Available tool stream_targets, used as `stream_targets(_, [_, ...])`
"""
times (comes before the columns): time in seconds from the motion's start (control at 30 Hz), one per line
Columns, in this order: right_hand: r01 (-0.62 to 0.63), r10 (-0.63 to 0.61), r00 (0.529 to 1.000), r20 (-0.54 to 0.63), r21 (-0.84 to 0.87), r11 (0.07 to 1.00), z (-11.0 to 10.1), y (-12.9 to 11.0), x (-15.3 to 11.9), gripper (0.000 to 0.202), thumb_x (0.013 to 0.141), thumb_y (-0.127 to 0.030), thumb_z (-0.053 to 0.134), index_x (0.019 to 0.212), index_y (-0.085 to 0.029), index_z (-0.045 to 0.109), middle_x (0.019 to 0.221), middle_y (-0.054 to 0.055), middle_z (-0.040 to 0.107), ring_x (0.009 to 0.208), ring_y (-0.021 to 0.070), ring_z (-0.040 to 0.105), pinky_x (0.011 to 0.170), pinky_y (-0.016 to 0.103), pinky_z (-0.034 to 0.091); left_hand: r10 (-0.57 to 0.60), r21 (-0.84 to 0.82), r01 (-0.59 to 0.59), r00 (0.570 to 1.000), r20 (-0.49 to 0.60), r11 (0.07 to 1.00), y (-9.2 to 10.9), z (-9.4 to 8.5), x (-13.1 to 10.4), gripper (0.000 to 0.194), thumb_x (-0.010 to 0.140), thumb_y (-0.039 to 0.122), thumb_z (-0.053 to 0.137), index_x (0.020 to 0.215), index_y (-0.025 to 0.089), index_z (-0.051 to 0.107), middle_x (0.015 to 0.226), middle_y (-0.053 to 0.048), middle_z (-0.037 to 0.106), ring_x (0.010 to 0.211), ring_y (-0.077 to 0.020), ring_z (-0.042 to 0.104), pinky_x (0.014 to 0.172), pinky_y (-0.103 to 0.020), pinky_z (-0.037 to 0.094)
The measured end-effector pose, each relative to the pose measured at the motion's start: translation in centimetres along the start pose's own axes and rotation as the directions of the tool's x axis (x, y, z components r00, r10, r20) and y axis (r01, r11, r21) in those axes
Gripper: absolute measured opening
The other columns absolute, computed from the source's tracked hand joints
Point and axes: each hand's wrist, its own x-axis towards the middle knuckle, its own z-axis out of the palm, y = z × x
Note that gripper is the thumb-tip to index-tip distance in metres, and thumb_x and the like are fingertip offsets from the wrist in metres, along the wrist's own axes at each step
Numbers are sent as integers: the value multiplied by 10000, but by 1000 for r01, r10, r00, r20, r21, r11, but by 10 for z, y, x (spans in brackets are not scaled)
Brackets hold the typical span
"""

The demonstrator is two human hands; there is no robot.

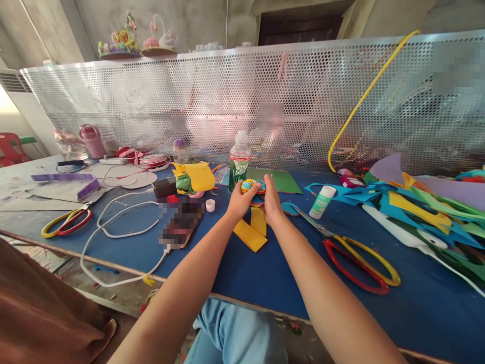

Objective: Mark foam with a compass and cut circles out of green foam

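Note:
Between my two hands is a small round bundle [254, 187] in blue, yellow and orange, perhaps of paper. My left hand [241, 199] grips its left side, with the thumb over the top. On the other side my right hand [271, 199] presses against it, thumb pointing up; its other fingers are largely hidden. Just below lies a folded yellow strip [252, 236] on the blue tabletop. A bottle with a green and red label [239, 161] stands upright behind my left hand. Right of my right hand are a glue stick [322, 202] and red-and-yellow-handled scissors [352, 258].
A phone [184, 222] with a white cable [94, 230] lies left of my arms. Further left is another pair of scissors [70, 220]. Coloured paper scraps [420, 202] and a white glue gun [394, 227] lie at the right. A perforated metal screen [212, 101] bounds the table's back.

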Motion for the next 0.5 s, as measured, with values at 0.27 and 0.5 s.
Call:
stream_targets(0.27, [224, -237, 971, -36, -220, 950, -3, 4, -2, 404, 784, -566, 435, 619, -211, 534, 655, -11, 576, 710, 182, 517, 653, 272, 353, 72, 129, -66, 997, -42, 989, 0, 1, -2, 367, 715, 487, 641, 889, 176, 554, 803, -23, 614, 752, -157, 580, 704, -254, 443])
stream_targets(0.5, [269, -283, 959, -12, -271, 924, -5, 2, -1, 405, 787, -567, 426, 591, -221, 506, 616, -23, 531, 653, 167, 470, 620, 256, 321, 50, 146, -41, 997, -57, 988, -6, 0, 3, 408, 716, 484, 645, 958, 171, 547, 853, -45, 631, 775, -169, 597, 711, -269, 465])
